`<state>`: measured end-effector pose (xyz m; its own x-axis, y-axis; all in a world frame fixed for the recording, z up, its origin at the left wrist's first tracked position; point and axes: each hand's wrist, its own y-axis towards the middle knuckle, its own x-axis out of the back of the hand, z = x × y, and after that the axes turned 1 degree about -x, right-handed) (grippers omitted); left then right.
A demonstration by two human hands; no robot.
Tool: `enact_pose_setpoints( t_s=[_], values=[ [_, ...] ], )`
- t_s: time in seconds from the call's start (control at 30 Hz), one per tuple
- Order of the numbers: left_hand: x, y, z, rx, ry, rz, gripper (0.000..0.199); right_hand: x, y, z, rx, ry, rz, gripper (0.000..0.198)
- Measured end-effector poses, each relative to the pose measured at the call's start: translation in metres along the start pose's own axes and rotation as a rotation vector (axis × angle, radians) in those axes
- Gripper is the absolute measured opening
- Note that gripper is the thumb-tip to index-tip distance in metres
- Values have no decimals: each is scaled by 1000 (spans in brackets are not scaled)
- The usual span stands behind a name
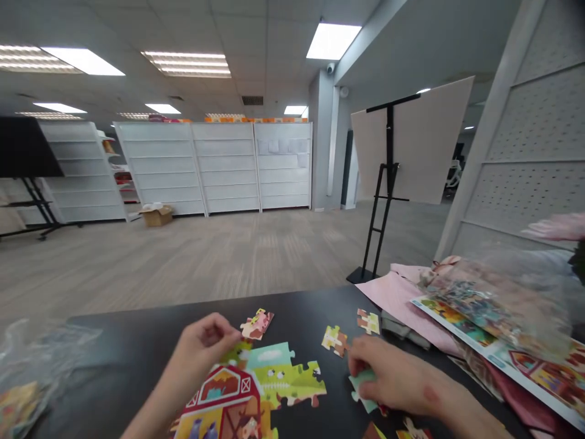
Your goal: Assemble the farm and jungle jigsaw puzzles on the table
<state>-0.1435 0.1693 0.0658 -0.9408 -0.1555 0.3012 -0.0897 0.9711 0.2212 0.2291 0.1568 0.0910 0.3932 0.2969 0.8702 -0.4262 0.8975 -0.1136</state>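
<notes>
A partly joined jigsaw puzzle (286,381) with a red barn, green field and pale blue sky lies on the black table. My left hand (205,341) hovers at its upper left edge, thumb and fingers closed together; I cannot make out whether anything is between them. To the right of the puzzle, my right hand (388,369) has its fingers curled down on a teal puzzle piece (363,390), which they partly cover. Loose pieces lie around: a pink and brown one (256,324), a yellow-green one (335,340) and another (368,321) near the far edge.
On the left of the table (150,332) lies a clear plastic bag (43,366) with pieces inside. At the right are pink cloth (402,299), a printed puzzle picture (516,360) and more plastic wrap (512,299). More loose pieces (414,430) show at the bottom edge.
</notes>
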Motion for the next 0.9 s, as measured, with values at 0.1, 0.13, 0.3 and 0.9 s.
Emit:
enact_pose_setpoints(
  t_s=[0.1,0.13,0.3,0.9],
  values=[
    [-69,-26,5,59,-305,201,44,7,-6,11,58,45,-101,18],
    [-86,-35,8,73,-360,234,44,4,-7,19,110,128,-95,23],
    [-105,-58,11,62,-324,395,42,-39,7,53,162,536,-2,25],
    [-42,-41,-9,-176,577,552,61,-42,24,18,106,99,-107,18]
  ],
)
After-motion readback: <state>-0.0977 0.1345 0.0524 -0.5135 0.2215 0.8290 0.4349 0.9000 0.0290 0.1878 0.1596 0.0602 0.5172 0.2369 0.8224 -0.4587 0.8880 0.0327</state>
